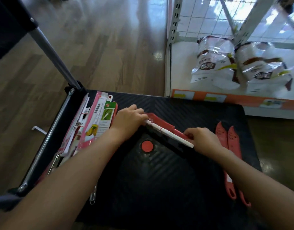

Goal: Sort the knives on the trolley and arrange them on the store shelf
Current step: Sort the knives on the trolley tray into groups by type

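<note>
I look down on the black trolley deck (192, 110), and both hands meet on one red and white knife (168, 130) that lies slantwise across the middle of it. The left hand (129, 119) has its fingers curled over the far end of the knife. The right hand (204, 140) pinches the near end, thumb and fingers closed on it. The two hands sit apart, one at each end. The picture is soft here, so I cannot tell whether they hold a single knife with a white sleeve or two pieces pressed together.

Just right of the right hand, two red knives (229, 140) lie side by side on the deck, tips pointing away from me, and the right forearm covers part of them. At the left edge of the deck a stack of packaged knives (96, 122) in pink and green cards leans against the trolley rail (48, 135). A red round disc (147, 146) is set in the deck just below the held knife.

Beyond the trolley stands the store shelf (176, 67), white with an orange price strip (239, 99) along its front edge. Two white bags (214, 58) lie on it, well apart from the knives.
</note>
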Demonstrator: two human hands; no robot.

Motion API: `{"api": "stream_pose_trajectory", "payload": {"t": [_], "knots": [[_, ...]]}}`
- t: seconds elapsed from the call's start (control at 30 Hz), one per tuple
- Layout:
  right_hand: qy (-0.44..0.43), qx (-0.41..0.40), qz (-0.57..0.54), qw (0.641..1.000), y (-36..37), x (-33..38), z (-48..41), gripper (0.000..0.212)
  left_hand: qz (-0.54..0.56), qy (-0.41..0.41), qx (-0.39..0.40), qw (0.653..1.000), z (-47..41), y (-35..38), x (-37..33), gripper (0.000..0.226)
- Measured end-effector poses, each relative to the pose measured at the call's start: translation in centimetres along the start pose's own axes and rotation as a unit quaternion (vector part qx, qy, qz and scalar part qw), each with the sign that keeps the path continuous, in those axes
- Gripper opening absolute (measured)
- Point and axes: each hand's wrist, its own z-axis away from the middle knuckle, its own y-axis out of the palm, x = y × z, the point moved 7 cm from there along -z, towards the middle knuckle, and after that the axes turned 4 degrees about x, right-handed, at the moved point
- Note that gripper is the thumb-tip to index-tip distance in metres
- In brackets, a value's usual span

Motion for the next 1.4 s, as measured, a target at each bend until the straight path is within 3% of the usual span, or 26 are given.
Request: {"api": "stream_pose_trajectory", "payload": {"t": [0.13, 0.33, 0.43, 0.53, 0.7, 0.83, 1.03, 1.4], "knots": [[0.079, -0.030, -0.139, 0.987, -1.0, -3.8, 1.1, 0.019, 0.021, -0.058, 0.013, 0.998, 0.0, -0.7, -0.6, 0.010], [0.121, -0.066, -0.253, 0.957, -2.3, -8.0, 3.4, 0.019, 0.101, -0.197, 0.074, 0.972, -0.1, -0.2, -3.1, 0.022], [0.134, -0.094, -0.269, 0.949, -2.9, -9.6, 4.4, 0.022, 0.258, -0.292, 0.091, 0.916, -0.6, 0.4, -5.6, 0.015], [0.152, -0.093, -0.285, 0.942, -3.1, -10.9, 5.4, 0.018, 0.416, -0.333, 0.102, 0.840, -1.3, 1.7, -9.3, 0.016], [0.177, -0.053, -0.279, 0.942, -2.7, -12.4, 7.1, 0.021, 0.524, -0.384, 0.104, 0.753, -1.3, 4.3, -13.5, 0.010], [0.195, -0.010, -0.289, 0.937, -1.9, -13.0, 7.8, 0.022, 0.516, -0.397, 0.166, 0.741, -0.3, 6.3, -15.5, 0.014], [0.210, 0.071, -0.300, 0.928, -0.9, -12.8, 8.6, 0.014, 0.524, -0.418, 0.196, 0.716, 0.1, 6.9, -16.7, 0.012], [0.237, 0.119, -0.283, 0.922, 0.4, -13.6, 8.9, 0.019, 0.520, -0.379, 0.229, 0.730, -0.4, 7.6, -18.4, 0.013]]}}
